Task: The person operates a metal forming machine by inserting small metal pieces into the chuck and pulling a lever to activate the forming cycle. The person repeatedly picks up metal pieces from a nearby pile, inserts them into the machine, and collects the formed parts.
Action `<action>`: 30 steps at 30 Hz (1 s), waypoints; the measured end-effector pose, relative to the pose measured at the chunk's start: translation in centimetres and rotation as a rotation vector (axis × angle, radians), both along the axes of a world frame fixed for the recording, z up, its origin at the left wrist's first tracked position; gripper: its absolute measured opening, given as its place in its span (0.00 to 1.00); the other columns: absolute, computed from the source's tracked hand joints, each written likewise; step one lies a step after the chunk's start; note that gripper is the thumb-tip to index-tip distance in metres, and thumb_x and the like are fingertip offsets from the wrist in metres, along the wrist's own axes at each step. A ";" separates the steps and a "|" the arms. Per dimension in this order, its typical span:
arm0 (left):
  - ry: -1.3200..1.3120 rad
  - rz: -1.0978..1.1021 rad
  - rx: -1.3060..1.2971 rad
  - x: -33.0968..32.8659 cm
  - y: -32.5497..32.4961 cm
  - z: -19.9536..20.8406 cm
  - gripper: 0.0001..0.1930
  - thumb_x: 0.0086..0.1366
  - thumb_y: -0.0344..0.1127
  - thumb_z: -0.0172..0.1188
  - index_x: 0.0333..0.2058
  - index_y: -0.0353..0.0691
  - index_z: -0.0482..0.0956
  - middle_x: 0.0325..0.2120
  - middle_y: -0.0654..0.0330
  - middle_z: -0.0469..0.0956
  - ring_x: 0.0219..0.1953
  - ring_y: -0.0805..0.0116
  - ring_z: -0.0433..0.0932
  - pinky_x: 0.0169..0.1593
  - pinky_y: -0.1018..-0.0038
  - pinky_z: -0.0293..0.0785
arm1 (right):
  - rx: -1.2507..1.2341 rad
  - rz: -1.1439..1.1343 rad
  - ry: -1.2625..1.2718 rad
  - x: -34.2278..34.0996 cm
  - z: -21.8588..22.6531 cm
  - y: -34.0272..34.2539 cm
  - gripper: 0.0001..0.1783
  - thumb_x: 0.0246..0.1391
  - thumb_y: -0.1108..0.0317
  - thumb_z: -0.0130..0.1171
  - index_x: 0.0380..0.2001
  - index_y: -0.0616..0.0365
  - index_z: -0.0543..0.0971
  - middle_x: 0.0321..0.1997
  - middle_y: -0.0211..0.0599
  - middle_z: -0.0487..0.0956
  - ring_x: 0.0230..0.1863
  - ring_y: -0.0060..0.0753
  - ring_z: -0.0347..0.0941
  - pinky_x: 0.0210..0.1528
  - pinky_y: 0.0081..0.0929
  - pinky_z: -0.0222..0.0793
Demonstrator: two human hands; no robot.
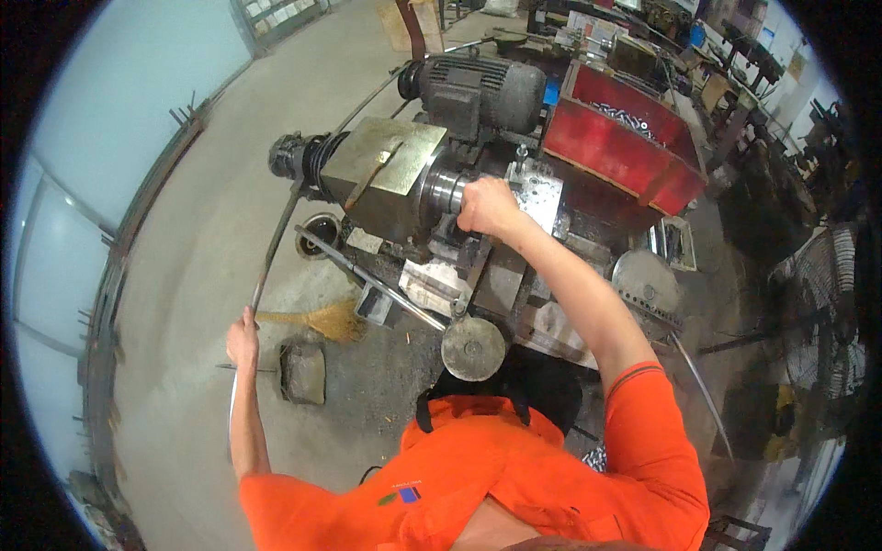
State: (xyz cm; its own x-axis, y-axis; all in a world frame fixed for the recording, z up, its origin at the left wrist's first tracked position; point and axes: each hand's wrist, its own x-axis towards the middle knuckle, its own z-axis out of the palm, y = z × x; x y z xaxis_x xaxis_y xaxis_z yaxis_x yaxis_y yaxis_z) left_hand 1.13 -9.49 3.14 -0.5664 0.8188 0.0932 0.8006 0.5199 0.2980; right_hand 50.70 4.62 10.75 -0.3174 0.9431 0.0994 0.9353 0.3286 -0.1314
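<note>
At the left, my left hand is closed around a long metal rod. The rod slants up toward the belt pulley end of a small lathe-like machine and continues down below my fist. My right arm reaches forward to the machine's round steel spindle. There my right hand is closed at the spindle's front end; the fingers are partly hidden, and what they hold does not show. On top of the oily metal headstock lies a brush with a wooden handle.
Behind the headstock stands an electric motor. A red bin with small metal parts is at the far right. Round metal discs and a bar lie nearer. A straw broom and a block-like container rest on the floor.
</note>
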 end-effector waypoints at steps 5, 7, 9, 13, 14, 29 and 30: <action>0.222 0.011 -0.076 9.3 -3.3 1.4 0.30 0.58 0.63 0.48 0.33 0.38 0.79 0.29 0.46 0.79 0.34 0.45 0.78 0.39 0.54 0.71 | 0.032 -0.060 -0.043 0.1 -0.6 0.0 0.16 0.28 0.62 0.59 0.24 0.58 0.81 0.31 0.47 0.80 0.38 0.46 0.76 0.42 0.38 0.70; 0.148 -0.021 -0.014 8.1 -3.3 0.5 0.27 0.53 0.60 0.56 0.34 0.38 0.78 0.28 0.47 0.79 0.34 0.45 0.78 0.39 0.54 0.72 | 0.109 -0.056 -0.050 0.5 0.1 -1.0 0.13 0.25 0.62 0.56 0.17 0.60 0.80 0.25 0.50 0.79 0.35 0.50 0.76 0.44 0.39 0.70; 0.176 -0.031 0.005 8.1 -3.6 -0.1 0.23 0.53 0.55 0.59 0.32 0.37 0.78 0.27 0.46 0.79 0.33 0.45 0.78 0.37 0.55 0.73 | 0.173 -0.040 -0.078 1.9 2.1 -2.3 0.13 0.24 0.62 0.56 0.15 0.59 0.80 0.23 0.49 0.78 0.35 0.50 0.76 0.43 0.40 0.69; 0.205 -0.017 0.020 8.5 -3.7 0.8 0.20 0.53 0.50 0.60 0.33 0.37 0.77 0.27 0.46 0.79 0.32 0.46 0.78 0.36 0.56 0.73 | 0.167 -0.143 0.109 9.6 8.7 -2.3 0.15 0.27 0.60 0.57 0.23 0.55 0.81 0.34 0.49 0.80 0.39 0.52 0.74 0.44 0.40 0.69; 0.215 -0.004 0.013 8.8 -3.2 1.1 0.19 0.53 0.49 0.61 0.33 0.37 0.77 0.27 0.46 0.79 0.32 0.46 0.78 0.36 0.56 0.73 | 0.377 -0.222 0.105 11.2 9.9 -2.8 0.19 0.28 0.61 0.57 0.29 0.55 0.81 0.42 0.51 0.77 0.44 0.52 0.73 0.47 0.39 0.68; -0.185 -1.119 0.029 25.9 7.0 1.8 0.17 0.60 0.40 0.58 0.43 0.34 0.77 0.37 0.48 0.79 0.40 0.53 0.78 0.44 0.66 0.71 | 0.179 -0.567 0.489 25.9 1.2 -26.8 0.24 0.31 0.68 0.57 0.39 0.62 0.79 0.36 0.47 0.79 0.34 0.41 0.76 0.38 0.31 0.71; -0.168 -1.084 -0.016 25.6 8.5 -1.5 0.18 0.60 0.41 0.58 0.44 0.35 0.77 0.38 0.48 0.79 0.41 0.52 0.78 0.44 0.66 0.71 | 0.080 -0.739 0.598 26.6 0.3 -30.0 0.25 0.31 0.67 0.56 0.40 0.62 0.79 0.32 0.46 0.79 0.32 0.39 0.76 0.37 0.31 0.72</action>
State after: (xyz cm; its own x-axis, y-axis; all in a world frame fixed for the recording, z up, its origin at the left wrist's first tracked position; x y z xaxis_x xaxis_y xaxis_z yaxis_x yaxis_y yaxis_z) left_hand 26.72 -0.95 1.64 0.4503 0.8903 0.0672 0.7849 -0.4306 0.4455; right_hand 77.30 -25.43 11.01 0.4802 0.8682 0.1248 0.6951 -0.2899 -0.6578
